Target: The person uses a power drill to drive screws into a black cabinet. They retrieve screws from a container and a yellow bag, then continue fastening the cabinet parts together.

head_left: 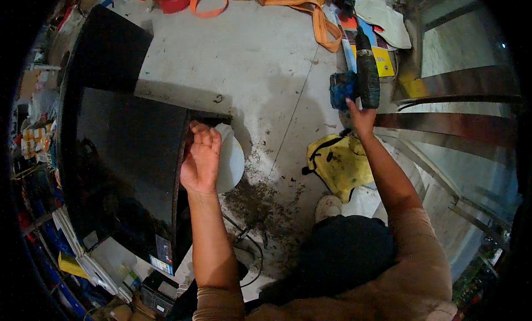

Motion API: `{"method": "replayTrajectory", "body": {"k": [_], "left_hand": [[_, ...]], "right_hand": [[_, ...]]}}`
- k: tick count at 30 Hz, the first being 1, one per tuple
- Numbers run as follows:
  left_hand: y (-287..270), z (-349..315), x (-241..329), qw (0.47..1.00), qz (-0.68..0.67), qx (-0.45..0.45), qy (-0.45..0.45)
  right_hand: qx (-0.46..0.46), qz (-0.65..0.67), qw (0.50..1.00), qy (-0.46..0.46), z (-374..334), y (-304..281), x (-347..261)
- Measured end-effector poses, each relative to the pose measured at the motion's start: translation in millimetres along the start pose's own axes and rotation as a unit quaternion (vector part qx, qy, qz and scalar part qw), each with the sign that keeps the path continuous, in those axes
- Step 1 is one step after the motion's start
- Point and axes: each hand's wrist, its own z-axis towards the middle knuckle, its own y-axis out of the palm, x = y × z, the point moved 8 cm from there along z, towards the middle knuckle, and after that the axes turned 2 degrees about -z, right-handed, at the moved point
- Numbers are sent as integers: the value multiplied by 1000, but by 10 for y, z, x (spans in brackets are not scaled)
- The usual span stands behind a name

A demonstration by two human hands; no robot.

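Observation:
My left hand (200, 161) is at the right edge of a large black cabinet (130, 155), its fingers slightly bent and nothing seen in them. Just to its right, partly behind the hand, is a white rounded object (231, 163). On the far right, my right hand (363, 120) is closed at the rear of a black power tool (367, 72), shaped like a drill, with a blue block (342, 90) at its left side. One digit shows against the block; the other fingers are mostly hidden by the tool.
A dirty yellow bag (342, 163) lies by my shoe (328, 208). Dark debris (256, 204) is scattered on the pale floor, and a black cable (259, 249) curls near my legs. Orange straps (323, 24) and papers (383, 62) lie ahead. Metal-framed glass (454, 94) stands at right.

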Motion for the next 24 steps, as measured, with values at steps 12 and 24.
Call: {"method": "replayTrajectory", "body": {"k": [12, 24], "left_hand": [[-108, -40, 113, 1000, -25, 9, 7], [-103, 36, 61, 1000, -8, 16, 26]], "right_hand": [[-111, 83, 977, 161, -176, 27, -973], [-482, 70, 864, -129, -1520, -82, -1995]]}}
